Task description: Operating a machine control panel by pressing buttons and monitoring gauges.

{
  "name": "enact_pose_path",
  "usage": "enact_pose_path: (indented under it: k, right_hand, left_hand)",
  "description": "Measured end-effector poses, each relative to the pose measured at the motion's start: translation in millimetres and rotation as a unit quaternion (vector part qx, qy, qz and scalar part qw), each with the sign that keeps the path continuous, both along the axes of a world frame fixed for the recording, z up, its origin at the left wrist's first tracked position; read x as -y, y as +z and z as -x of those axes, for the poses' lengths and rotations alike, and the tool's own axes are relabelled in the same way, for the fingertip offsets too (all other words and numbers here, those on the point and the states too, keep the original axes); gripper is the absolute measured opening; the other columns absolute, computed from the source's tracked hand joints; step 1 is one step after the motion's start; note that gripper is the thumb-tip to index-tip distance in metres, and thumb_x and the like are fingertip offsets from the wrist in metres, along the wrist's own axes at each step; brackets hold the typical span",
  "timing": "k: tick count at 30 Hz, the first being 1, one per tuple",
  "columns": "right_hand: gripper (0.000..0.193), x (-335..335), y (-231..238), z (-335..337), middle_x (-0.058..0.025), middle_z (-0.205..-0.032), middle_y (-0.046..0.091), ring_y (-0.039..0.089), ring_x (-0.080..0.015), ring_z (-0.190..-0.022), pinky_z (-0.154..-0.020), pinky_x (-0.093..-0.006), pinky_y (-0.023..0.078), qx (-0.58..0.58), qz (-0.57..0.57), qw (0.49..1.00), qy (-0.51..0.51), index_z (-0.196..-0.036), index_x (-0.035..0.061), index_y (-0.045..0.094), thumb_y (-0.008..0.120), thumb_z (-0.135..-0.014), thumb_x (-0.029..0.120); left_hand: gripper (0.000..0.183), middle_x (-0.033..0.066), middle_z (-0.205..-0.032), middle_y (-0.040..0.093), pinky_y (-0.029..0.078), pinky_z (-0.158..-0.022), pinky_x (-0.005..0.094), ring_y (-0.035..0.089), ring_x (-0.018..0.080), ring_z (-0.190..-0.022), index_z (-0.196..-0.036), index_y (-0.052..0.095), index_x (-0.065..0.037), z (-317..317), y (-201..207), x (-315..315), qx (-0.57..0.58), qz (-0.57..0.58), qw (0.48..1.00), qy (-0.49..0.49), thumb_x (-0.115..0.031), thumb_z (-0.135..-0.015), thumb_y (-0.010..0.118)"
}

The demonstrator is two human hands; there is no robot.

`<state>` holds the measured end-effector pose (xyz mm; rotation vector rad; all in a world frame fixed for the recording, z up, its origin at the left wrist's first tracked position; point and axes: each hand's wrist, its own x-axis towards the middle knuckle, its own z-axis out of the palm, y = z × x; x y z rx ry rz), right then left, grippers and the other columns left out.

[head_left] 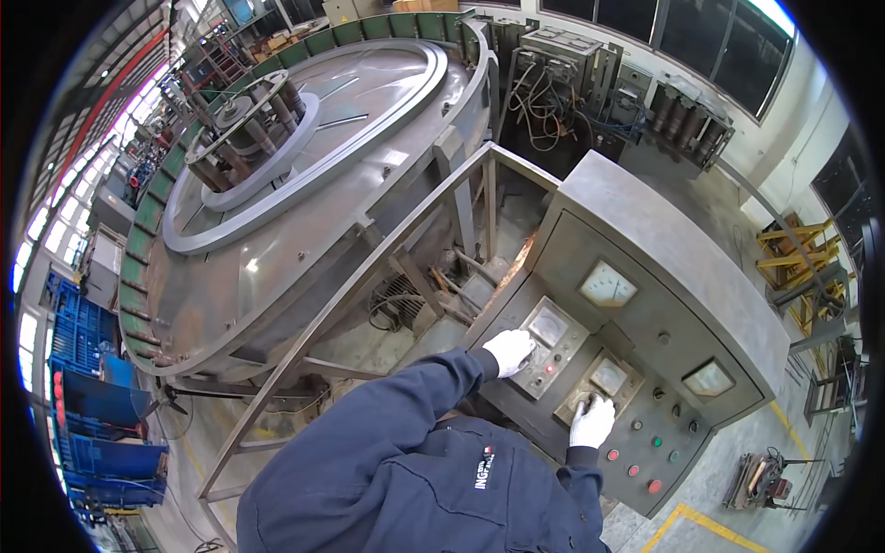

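Note:
In front of me stands a grey control console with a sloping panel. My left hand, in a white glove, rests at the near-left edge of the left meter module. Its fingers are curled together, and whatever lies under them is hidden. A small red lamp glows beside it. Also gloved in white, my right hand pinches a dark knob below the dial of the right meter module. Two larger gauges, a left one and a right one, sit on the console's upper face.
Red and green push buttons dot the panel right of my right hand. Beyond a metal railing lies a large round machine table bearing grey rings. Cables hang at the back. Yellow stands are far right.

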<state>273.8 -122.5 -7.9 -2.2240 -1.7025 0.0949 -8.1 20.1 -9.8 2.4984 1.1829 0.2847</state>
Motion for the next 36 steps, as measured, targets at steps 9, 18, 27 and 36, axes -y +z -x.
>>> enact_pose_path:
  k: [9, 18, 27, 36]
  right_hand:
    - [0.032, 0.7, 5.5, 1.6, -0.0188, -0.114, 0.066, 0.064, -0.0403, -0.108, -0.094, -0.0519, 0.052, -0.019, 0.012, 1.0, 0.001, -0.119, 0.006, 0.074, 0.078, -0.09, 0.019]
    - [0.029, 2.1, 1.9, -0.2, -0.0177, -0.112, 0.066, 0.064, -0.0388, -0.107, -0.092, -0.0513, 0.052, -0.002, 0.001, 1.0, 0.007, -0.117, 0.0089, 0.074, 0.078, -0.091, 0.021]
    - [0.029, 2.0, 0.1, 0.0, -0.0174, -0.109, 0.068, 0.067, -0.0391, -0.105, -0.091, -0.0509, 0.055, 0.009, -0.003, 1.0, -0.002, -0.116, 0.0099, 0.075, 0.081, -0.089, 0.02]
    - [0.029, 4.0, -1.9, -0.5, -0.0173, -0.111, 0.066, 0.066, -0.0383, -0.107, -0.092, -0.0509, 0.054, 0.016, 0.01, 1.0, -0.011, -0.118, 0.01, 0.074, 0.079, -0.091, 0.021]
  left_hand:
    - [0.019, 0.0192, -0.095, 0.066, 0.055, -0.083, 0.0513, 0.068, 0.0398, -0.092, -0.099, 0.069, -0.005, 2.5, -1.0, -0.2, 0.003, -0.004, 1.0, -0.007, -0.023, -0.092, 0.071]
    - [0.016, 0.0197, -0.094, 0.065, 0.054, -0.083, 0.0515, 0.066, 0.0403, -0.092, -0.097, 0.069, -0.005, 1.8, -1.0, 0.3, 0.006, 0.004, 1.0, -0.002, -0.021, -0.094, 0.068]
    - [0.015, 0.02, -0.094, 0.064, 0.054, -0.083, 0.0515, 0.066, 0.0408, -0.092, -0.099, 0.069, -0.005, 1.7, -5.6, 0.3, 0.02, -0.014, 1.0, -0.006, -0.019, -0.094, 0.067]
    - [0.017, 0.0209, -0.1, 0.069, 0.057, -0.086, 0.0525, 0.07, 0.0415, -0.095, -0.101, 0.069, -0.006, -2.1, -0.3, 2.7, 0.002, 0.018, 1.0, 0.022, -0.022, -0.095, 0.067]
